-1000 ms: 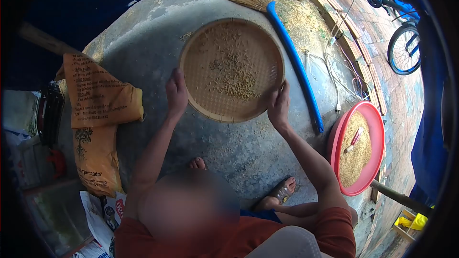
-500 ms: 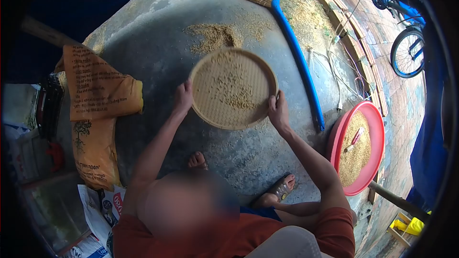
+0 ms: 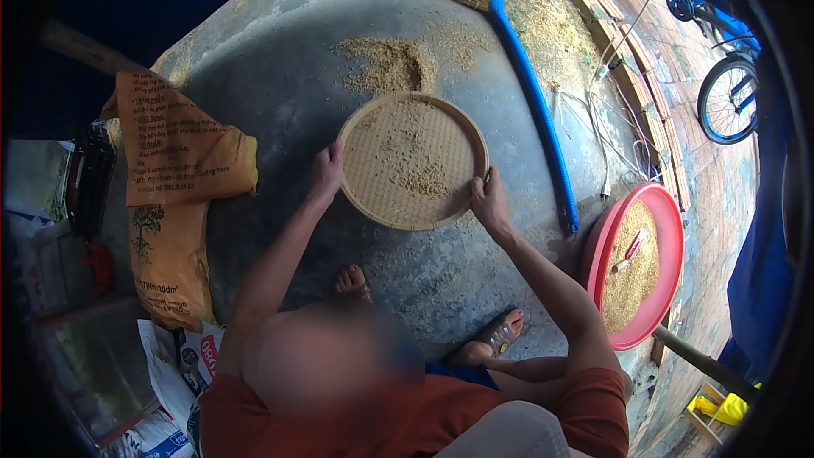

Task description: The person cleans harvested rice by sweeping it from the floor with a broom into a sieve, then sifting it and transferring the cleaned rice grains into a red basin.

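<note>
A round, shallow woven winnowing tray is held over the concrete floor between both hands. My left hand grips its left rim, fingers closed around the edge. On the lower right rim, my right hand is closed with the thumb on top. Grain lies scattered in the tray, thickest toward the near right side, with a sparser band reaching to the far rim. Just beyond the tray, a pile of grain or husks is spread on the floor. The fingers under the tray are hidden.
A straw broom with a blue handle lies to the right. A pink basin of grain, with a small red-and-white item on top, stands at right. Orange printed sacks lie at left. Bricks and cables line the right edge.
The tray's far rim has come slightly nearer, and its tilt looks a little different. The grain in it has shifted slightly. Both hands keep their grip.
</note>
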The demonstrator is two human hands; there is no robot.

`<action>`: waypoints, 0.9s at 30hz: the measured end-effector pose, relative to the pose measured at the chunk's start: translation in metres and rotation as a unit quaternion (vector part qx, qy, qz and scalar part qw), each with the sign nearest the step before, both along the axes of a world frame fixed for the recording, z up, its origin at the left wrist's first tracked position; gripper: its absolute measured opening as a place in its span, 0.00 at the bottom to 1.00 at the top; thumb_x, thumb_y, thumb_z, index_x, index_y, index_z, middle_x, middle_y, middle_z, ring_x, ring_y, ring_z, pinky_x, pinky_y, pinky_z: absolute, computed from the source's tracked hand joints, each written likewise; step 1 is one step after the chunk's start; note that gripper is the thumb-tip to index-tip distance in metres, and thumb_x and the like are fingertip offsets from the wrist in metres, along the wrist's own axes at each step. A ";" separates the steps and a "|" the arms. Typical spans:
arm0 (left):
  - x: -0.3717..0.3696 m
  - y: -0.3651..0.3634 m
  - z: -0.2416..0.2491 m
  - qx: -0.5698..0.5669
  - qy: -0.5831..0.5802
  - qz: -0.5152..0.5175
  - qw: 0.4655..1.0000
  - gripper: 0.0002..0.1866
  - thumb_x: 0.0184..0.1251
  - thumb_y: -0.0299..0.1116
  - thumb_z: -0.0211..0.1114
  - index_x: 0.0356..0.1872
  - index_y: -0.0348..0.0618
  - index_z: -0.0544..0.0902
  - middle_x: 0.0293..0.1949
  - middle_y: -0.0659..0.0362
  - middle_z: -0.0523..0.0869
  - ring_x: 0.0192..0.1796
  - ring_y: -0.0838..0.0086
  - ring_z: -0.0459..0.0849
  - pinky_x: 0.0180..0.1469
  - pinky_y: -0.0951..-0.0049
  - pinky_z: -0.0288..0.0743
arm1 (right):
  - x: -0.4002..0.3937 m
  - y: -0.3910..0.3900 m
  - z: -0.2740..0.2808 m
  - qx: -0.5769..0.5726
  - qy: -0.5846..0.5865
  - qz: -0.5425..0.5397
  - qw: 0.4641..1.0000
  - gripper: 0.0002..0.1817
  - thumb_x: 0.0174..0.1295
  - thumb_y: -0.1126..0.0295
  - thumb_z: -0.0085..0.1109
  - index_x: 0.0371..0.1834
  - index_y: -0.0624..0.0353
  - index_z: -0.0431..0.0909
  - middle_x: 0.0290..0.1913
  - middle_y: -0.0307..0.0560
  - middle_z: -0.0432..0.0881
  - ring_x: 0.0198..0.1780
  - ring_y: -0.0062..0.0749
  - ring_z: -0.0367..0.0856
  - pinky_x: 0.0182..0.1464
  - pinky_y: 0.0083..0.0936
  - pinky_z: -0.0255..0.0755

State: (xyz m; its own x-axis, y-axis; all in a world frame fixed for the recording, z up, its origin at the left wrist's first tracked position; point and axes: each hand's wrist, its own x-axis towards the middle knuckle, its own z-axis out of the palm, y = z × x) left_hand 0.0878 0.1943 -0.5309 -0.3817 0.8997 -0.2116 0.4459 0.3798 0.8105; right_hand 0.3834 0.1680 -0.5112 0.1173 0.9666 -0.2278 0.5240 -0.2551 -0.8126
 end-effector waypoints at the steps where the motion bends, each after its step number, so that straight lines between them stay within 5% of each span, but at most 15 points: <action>1: -0.004 0.002 0.000 0.039 0.051 -0.004 0.998 0.27 0.64 0.50 0.45 0.34 0.28 0.75 0.30 0.46 0.81 0.36 0.64 0.81 0.37 0.68 0.70 | -0.004 -0.001 0.002 -0.025 0.029 0.010 0.999 0.18 0.59 0.71 0.41 0.53 0.64 0.57 0.38 0.66 0.74 0.40 0.52 0.76 0.42 0.38 0.69; 4: -0.027 0.022 0.019 0.024 -0.057 0.022 0.998 0.27 0.63 0.50 0.47 0.34 0.28 0.75 0.28 0.50 0.81 0.33 0.68 0.80 0.35 0.70 0.70 | -0.017 0.003 0.017 -0.010 0.051 0.050 0.997 0.19 0.60 0.70 0.42 0.54 0.63 0.54 0.31 0.61 0.76 0.30 0.44 0.77 0.31 0.33 0.70; 6: -0.029 0.039 0.031 0.007 -0.113 0.030 0.993 0.26 0.63 0.49 0.47 0.34 0.28 0.75 0.27 0.52 0.81 0.31 0.71 0.79 0.34 0.70 0.70 | -0.025 0.016 0.048 -0.026 0.222 0.082 0.971 0.18 0.64 0.67 0.42 0.52 0.66 0.56 0.17 0.42 0.70 0.14 0.21 0.67 0.15 0.18 0.61; 10: 0.008 0.037 0.029 -0.065 -0.116 -0.032 0.991 0.24 0.63 0.47 0.49 0.37 0.30 0.75 0.27 0.54 0.80 0.28 0.73 0.78 0.33 0.70 0.71 | 0.008 0.042 0.029 -0.080 0.196 -0.046 0.976 0.16 0.63 0.69 0.40 0.52 0.64 0.57 0.17 0.41 0.70 0.13 0.20 0.65 0.12 0.18 0.57; 12: 0.015 0.022 0.021 -0.041 -0.087 -0.047 0.994 0.22 0.64 0.45 0.48 0.38 0.31 0.75 0.28 0.54 0.81 0.30 0.74 0.78 0.33 0.71 0.71 | 0.011 0.028 0.008 -0.033 0.147 -0.025 0.988 0.17 0.63 0.69 0.41 0.53 0.63 0.56 0.18 0.41 0.70 0.13 0.20 0.65 0.12 0.18 0.57; 14: 0.002 0.012 0.008 0.098 -0.113 -0.014 0.989 0.21 0.65 0.43 0.47 0.37 0.31 0.75 0.28 0.55 0.80 0.30 0.74 0.78 0.34 0.71 0.71 | 0.011 0.014 0.015 -0.010 0.118 0.044 0.992 0.19 0.62 0.68 0.42 0.55 0.59 0.54 0.18 0.41 0.69 0.12 0.19 0.63 0.12 0.17 0.55; 16: -0.006 0.014 -0.006 0.057 -0.160 0.005 0.985 0.20 0.65 0.42 0.46 0.35 0.31 0.75 0.27 0.55 0.80 0.30 0.74 0.77 0.34 0.72 0.70 | -0.004 0.011 0.066 -0.050 0.138 0.097 0.984 0.21 0.60 0.69 0.42 0.55 0.63 0.56 0.24 0.51 0.76 0.18 0.27 0.72 0.22 0.25 0.67; 18: 0.001 0.018 -0.009 -0.030 -0.162 0.000 0.986 0.20 0.65 0.43 0.46 0.35 0.32 0.75 0.27 0.55 0.80 0.32 0.75 0.77 0.34 0.72 0.70 | 0.010 0.020 0.036 -0.061 0.141 0.051 0.987 0.20 0.59 0.70 0.42 0.54 0.64 0.57 0.24 0.51 0.76 0.18 0.26 0.72 0.22 0.25 0.67; 20: 0.014 0.009 -0.004 -0.014 -0.134 -0.019 0.991 0.21 0.65 0.44 0.46 0.35 0.32 0.75 0.27 0.53 0.80 0.31 0.72 0.77 0.34 0.70 0.70 | 0.025 0.024 0.025 -0.097 0.106 -0.023 0.989 0.18 0.59 0.71 0.42 0.52 0.65 0.60 0.23 0.52 0.76 0.19 0.25 0.72 0.21 0.24 0.66; 26: 0.014 0.007 0.000 0.030 -0.058 -0.036 0.997 0.22 0.66 0.45 0.45 0.35 0.31 0.74 0.28 0.48 0.79 0.32 0.67 0.78 0.34 0.66 0.69 | 0.025 0.009 0.003 -0.095 0.087 0.029 0.991 0.19 0.58 0.71 0.43 0.53 0.66 0.58 0.27 0.53 0.78 0.25 0.33 0.77 0.29 0.27 0.71; 27: 0.014 0.009 0.014 0.076 -0.038 -0.033 0.996 0.21 0.66 0.44 0.44 0.35 0.31 0.74 0.28 0.48 0.79 0.32 0.67 0.78 0.35 0.67 0.68 | 0.019 0.010 0.008 -0.019 0.077 0.023 0.997 0.20 0.58 0.71 0.43 0.54 0.65 0.57 0.28 0.54 0.78 0.25 0.34 0.77 0.29 0.27 0.71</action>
